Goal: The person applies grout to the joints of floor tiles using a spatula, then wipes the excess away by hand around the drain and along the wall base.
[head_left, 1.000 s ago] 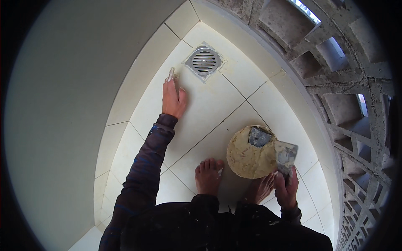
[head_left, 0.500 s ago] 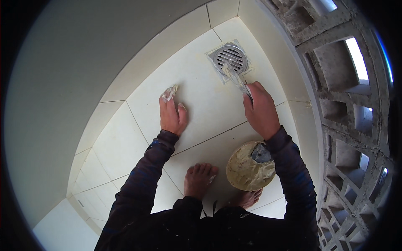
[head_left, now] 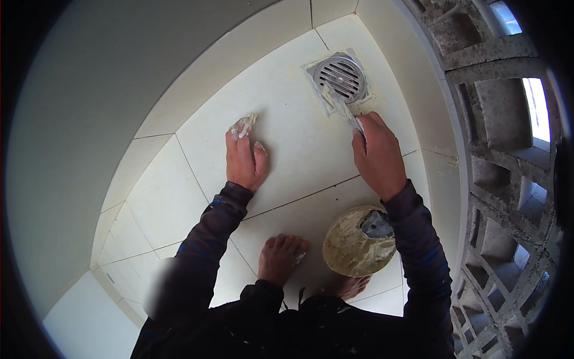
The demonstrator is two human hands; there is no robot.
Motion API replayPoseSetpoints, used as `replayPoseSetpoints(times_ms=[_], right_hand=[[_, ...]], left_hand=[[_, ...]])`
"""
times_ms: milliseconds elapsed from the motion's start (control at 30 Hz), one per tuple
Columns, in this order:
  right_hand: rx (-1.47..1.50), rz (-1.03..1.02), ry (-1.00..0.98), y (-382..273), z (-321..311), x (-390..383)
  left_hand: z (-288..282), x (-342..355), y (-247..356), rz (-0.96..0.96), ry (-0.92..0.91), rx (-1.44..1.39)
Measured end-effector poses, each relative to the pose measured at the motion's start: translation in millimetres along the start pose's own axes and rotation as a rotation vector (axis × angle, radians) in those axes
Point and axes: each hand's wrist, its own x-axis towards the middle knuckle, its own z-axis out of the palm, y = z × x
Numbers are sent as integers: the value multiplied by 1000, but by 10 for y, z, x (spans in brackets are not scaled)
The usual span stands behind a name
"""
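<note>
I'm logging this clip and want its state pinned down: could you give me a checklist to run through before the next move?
1. Scraper held: ok, gripped in the right hand.
2. Blade touching the drain grate: cannot tell; its tip overlaps the grate's near-left edge in this view.
3. Left hand clear of the blade: ok, it is well to the left, over the floor tile.
4. Left fingertips clean: not ok, smeared with pale paste.
5. Paste tub clear of the right sleeve: cannot tell; the sleeve passes very near its right edge.
</note>
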Motion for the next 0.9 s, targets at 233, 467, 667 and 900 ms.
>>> replayPoseSetpoints(times_ms=[233,467,667,900], right_hand=[[-30,-5,4,46,14,-2],[-44,-16,1,-29,85,49],[-33,13,-16,-75,136,57],[21,3,34,-71,68,71]], left_hand=[[66,27,-12,64,20,50],[36,15,-44,30,-6,12],[33,27,-66,79,16,20],[49,5,-30,73,3,34]])
